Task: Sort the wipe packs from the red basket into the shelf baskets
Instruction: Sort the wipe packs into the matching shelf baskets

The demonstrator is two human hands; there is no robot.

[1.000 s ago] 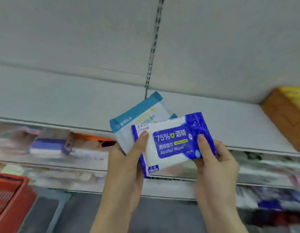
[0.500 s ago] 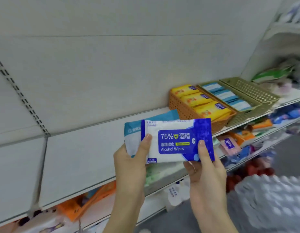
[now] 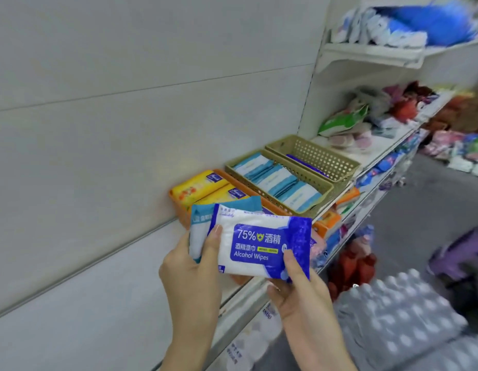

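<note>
left hand (image 3: 191,266): nearest the camera, over the shelf's front edge; its grip is closed on two packs at once, thumb laid across the blue alcohol wipes pack (image 3: 262,247), with the teal pack (image 3: 200,226) fanned out behind it.
right hand (image 3: 299,293): its grip pinches the lower right corner of the blue alcohol wipes pack, thumb on the printed face, fingers underneath.
task packs: both are in the air above the front edge of the shelf (image 3: 98,317), touching each other, in no basket yet; the red basket is out of view.
orange basket (image 3: 179,210): just behind the held packs, near the shelf's back edge, filled with yellow packs (image 3: 197,187); the teal pack hides part of it.
middle basket (image 3: 329,191): next along the shelf, tan, holding a row of teal-striped packs (image 3: 275,180); probably the teal pack's home.
far basket (image 3: 326,162): last along, tan and perforated, with a blue pack (image 3: 307,166) lying low inside; probably the blue one's home.
step, as judged: parting the two packs so each goes to its own basket.
risk: both packs look slick, so once the right hand draws the blue one away the teal one, clamped only by the left thumb's pressure through it, could slip and fall past the front edge.
risk: both baskets lie beyond the orange one, so a short reach could land a pack among the yellow ones.
</note>
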